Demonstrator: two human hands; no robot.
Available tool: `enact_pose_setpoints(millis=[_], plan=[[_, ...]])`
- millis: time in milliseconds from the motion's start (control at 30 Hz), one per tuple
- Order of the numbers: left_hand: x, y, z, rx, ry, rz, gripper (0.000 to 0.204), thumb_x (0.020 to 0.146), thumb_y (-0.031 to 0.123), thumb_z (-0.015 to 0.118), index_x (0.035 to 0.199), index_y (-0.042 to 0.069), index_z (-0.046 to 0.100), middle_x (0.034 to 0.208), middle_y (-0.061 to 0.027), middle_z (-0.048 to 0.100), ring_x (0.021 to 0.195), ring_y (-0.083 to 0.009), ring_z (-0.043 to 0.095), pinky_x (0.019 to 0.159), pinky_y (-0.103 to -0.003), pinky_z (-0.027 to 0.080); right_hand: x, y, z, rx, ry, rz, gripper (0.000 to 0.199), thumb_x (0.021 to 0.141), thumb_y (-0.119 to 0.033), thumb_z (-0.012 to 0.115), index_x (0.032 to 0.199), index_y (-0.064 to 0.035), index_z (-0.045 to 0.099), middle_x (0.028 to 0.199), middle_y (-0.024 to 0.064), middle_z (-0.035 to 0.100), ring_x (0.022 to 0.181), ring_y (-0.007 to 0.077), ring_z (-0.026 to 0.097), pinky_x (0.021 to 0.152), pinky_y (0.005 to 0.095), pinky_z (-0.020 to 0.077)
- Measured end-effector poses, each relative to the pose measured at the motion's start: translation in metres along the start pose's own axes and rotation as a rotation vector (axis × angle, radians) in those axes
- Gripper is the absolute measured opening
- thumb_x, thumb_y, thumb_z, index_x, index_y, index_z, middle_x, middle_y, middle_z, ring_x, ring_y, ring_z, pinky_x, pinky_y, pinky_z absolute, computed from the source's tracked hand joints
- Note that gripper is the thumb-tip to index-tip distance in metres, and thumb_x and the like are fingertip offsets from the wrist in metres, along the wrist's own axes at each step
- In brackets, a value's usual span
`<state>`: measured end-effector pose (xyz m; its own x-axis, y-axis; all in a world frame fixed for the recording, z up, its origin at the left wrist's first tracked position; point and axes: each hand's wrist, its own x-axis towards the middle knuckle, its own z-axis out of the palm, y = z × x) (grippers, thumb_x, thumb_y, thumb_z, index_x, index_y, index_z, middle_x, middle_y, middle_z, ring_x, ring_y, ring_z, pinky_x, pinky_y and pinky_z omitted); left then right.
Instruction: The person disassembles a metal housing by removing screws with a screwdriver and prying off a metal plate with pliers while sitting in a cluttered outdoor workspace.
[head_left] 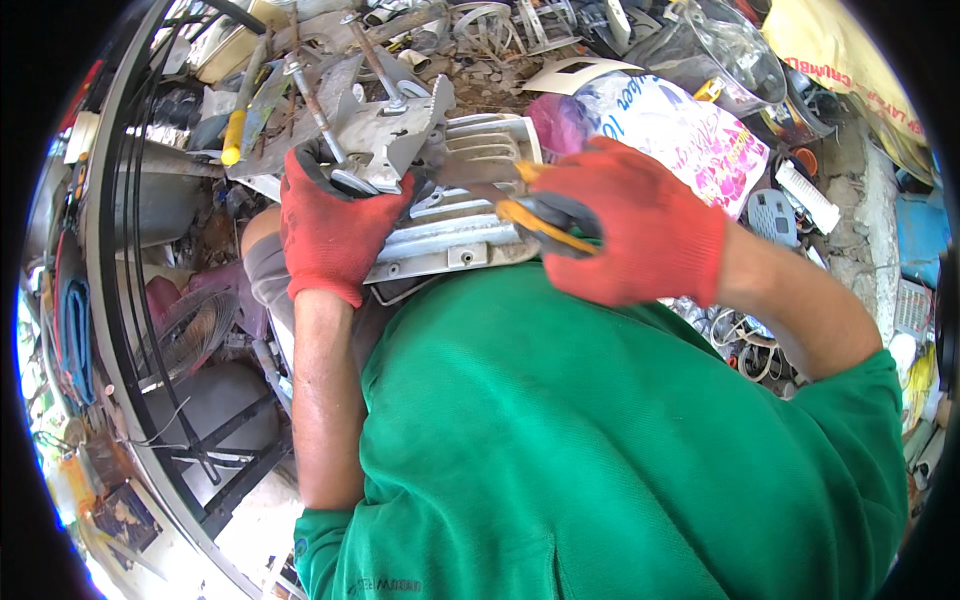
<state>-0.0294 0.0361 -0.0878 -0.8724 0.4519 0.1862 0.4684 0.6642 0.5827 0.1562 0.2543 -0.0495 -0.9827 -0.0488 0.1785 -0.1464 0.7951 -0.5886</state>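
Note:
My left hand (335, 225), in a red work glove with a dark palm, is closed on the near edge of a grey metal bracket (385, 138). Two long rusty bolts (316, 108) stick up from this bracket. It lies against a finned, light-grey metal casing (440, 246) resting close to my lap. In my right hand (640, 220), gloved the same way, is a pair of pliers (548, 226) with yellow-and-black handles. Their front end points left over the casing's fins, toward the bracket. Motion smears the jaws, so I cannot tell what they touch.
Scrap metal parts (490, 30) lie heaped beyond the casing. A printed white plastic bag (680, 130) and a clear plastic container (725, 55) are at the far right. A yellow-ended rod (233, 140) lies at left, beside a dark metal frame (105, 230).

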Motion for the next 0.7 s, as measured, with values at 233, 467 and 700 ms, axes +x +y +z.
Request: enact_pose_setpoints(millis=[233, 467, 700], plan=[[0.001, -0.047, -0.016, -0.515, -0.041, -0.009, 0.07, 0.071, 0.013, 0.093, 0.126, -0.001, 0.052, 0.115, -0.0152, 0.071, 0.104, -0.0227, 0.07, 0.094, -0.036, 0.055, -0.007, 0.002, -0.031, 0.24, -0.302, -0.208, 0.03, 0.072, -0.014, 0.074, 0.098, -0.0024, 0.066, 0.091, 0.0147, 0.064, 0.085, 0.0346, 0.062, 0.088, 0.046, 0.0504], [0.008, -0.072, -0.016, -0.366, -0.093, 0.127, 0.085, 0.06, 0.018, 0.1, 0.129, 0.002, 0.053, 0.121, -0.0181, 0.065, 0.114, -0.0302, 0.064, 0.1, -0.04, 0.052, 0.049, 0.026, -0.016, 0.434, 0.073, 0.054, 0.022, 0.089, -0.019, 0.069, 0.104, -0.0033, 0.069, 0.096, 0.0119, 0.07, 0.094, 0.025, 0.064, 0.085, 0.0375, 0.0515], [-0.024, -0.028, 0.004, 0.118, 0.081, -0.015, 0.113, 0.052, 0.041, 0.101, 0.139, -0.002, 0.044, 0.126, -0.03, 0.057, 0.122, -0.0462, 0.056, 0.101, -0.048, 0.051, 0.078, 0.027, 0.082, -0.076, 0.273, 0.221, 0.037, 0.082, -0.04, 0.073, 0.107, -0.0125, 0.075, 0.109, 0.0184, 0.069, 0.111, 0.037, 0.061, 0.104, 0.0515, 0.0419]])
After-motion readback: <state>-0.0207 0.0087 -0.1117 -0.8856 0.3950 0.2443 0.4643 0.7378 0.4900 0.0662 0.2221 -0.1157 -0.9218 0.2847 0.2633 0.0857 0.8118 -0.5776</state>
